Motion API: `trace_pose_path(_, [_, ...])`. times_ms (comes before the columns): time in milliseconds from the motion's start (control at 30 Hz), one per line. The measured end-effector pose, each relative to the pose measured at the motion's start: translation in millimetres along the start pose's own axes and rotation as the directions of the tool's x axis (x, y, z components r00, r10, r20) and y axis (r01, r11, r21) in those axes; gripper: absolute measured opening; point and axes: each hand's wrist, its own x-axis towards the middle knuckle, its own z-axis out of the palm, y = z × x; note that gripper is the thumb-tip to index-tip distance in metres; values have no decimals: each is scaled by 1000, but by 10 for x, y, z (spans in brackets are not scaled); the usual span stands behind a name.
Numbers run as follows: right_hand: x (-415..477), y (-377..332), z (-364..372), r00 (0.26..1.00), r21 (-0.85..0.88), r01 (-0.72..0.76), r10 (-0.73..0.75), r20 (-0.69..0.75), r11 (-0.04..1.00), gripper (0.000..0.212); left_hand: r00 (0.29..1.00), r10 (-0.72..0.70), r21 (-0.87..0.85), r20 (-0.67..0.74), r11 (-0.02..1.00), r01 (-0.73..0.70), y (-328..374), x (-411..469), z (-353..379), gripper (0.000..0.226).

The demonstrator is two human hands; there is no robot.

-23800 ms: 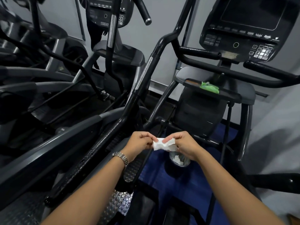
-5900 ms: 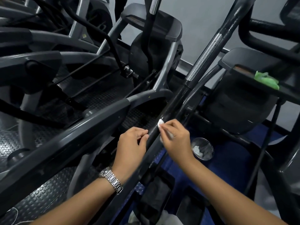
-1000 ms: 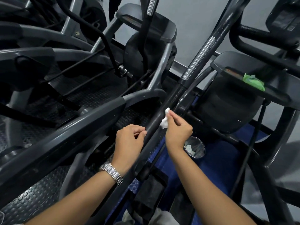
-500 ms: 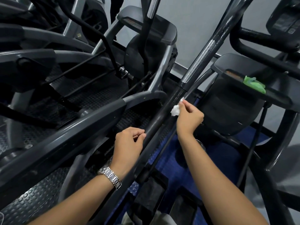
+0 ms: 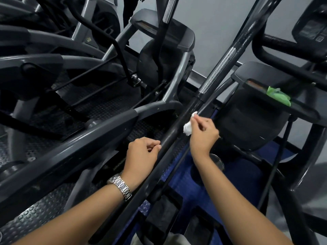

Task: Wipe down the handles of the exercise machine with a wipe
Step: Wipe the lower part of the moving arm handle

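Observation:
A long black handle bar [image 5: 172, 133] of the exercise machine runs diagonally from lower left to upper right, with a silver grip section [image 5: 218, 68] higher up. My right hand [image 5: 203, 134] pinches a crumpled white wipe [image 5: 188, 127] against the right side of the bar. My left hand [image 5: 142, 156], with a metal watch on the wrist, curls loosely against the bar's left side, a little lower; its fingers are closed and hold nothing I can see.
A green wipes pack [image 5: 278, 95] lies on the machine's tray at right. A small round bin [image 5: 216, 160] sits on the blue floor behind my right forearm. More dark machines and rubber matting fill the left. The console [image 5: 311, 30] is at upper right.
Over the last second my right hand slid the wipe up the bar, then came back down slightly. My left hand stayed beside the bar.

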Motion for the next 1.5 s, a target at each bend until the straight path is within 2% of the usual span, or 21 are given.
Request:
trace_pose_path(100, [-37, 45, -45, 996, -13, 53, -52, 70, 998, 10, 998, 56, -2, -1, 998, -56, 123, 190, 122, 16])
trace_pose_path(300, [230, -10, -67, 971, -104, 239, -237, 24, 966, 6, 976, 205, 181, 72, 960, -215, 331, 407, 397, 33])
trace_pose_path(467, [81, 105, -149, 859, -144, 487, -443, 255, 861, 6, 952, 287, 296, 105, 905, -306, 234, 386, 429, 31])
trace_pose_path(533, [256, 71, -167, 840, -168, 526, -478, 257, 833, 6, 952, 289, 304, 104, 902, -307, 228, 383, 434, 31])
trace_pose_path(600, [440, 21, -188, 861, -181, 504, -473, 188, 845, 7, 952, 288, 310, 109, 900, -307, 228, 371, 438, 30])
trace_pose_path(667, [472, 4, -200, 860, -172, 505, -477, 178, 846, 8, 953, 285, 310, 107, 901, -304, 222, 359, 441, 30])
trace_pose_path(733, [357, 64, -211, 806, -190, 579, -523, 278, 793, 7, 956, 277, 297, 99, 909, -294, 215, 349, 434, 30])
trace_pose_path(800, [227, 136, -230, 716, -189, 666, -548, 432, 722, 8, 959, 269, 293, 89, 913, -283, 206, 340, 416, 30])
trace_pose_path(867, [266, 127, -247, 665, -186, 709, -557, 497, 681, 9, 962, 261, 289, 79, 918, -273, 189, 331, 398, 29])
trace_pose_path(967, [463, -1, -254, 721, -209, 679, -586, 371, 704, 10, 964, 255, 295, 77, 918, -266, 179, 309, 379, 29])
trace_pose_path(1033, [476, -21, -247, 730, -208, 672, -590, 345, 711, 10, 962, 261, 311, 79, 911, -273, 184, 297, 375, 29])
trace_pose_path(1200, [329, 122, -236, 589, -240, 786, -570, 573, 570, 11, 959, 273, 322, 79, 903, -283, 189, 307, 379, 30])
trace_pose_path(1333, [508, -8, -203, 634, -283, 766, -606, 479, 577, 12, 959, 273, 324, 76, 903, -282, 191, 311, 375, 29])
trace_pose_path(1400, [463, -11, -183, 637, -295, 764, -600, 484, 574, 13, 960, 272, 325, 73, 903, -281, 192, 309, 379, 29])
trace_pose_path(1500, [345, 65, -206, 537, -269, 830, -574, 618, 488, 16, 958, 275, 326, 75, 902, -285, 193, 310, 380, 29])
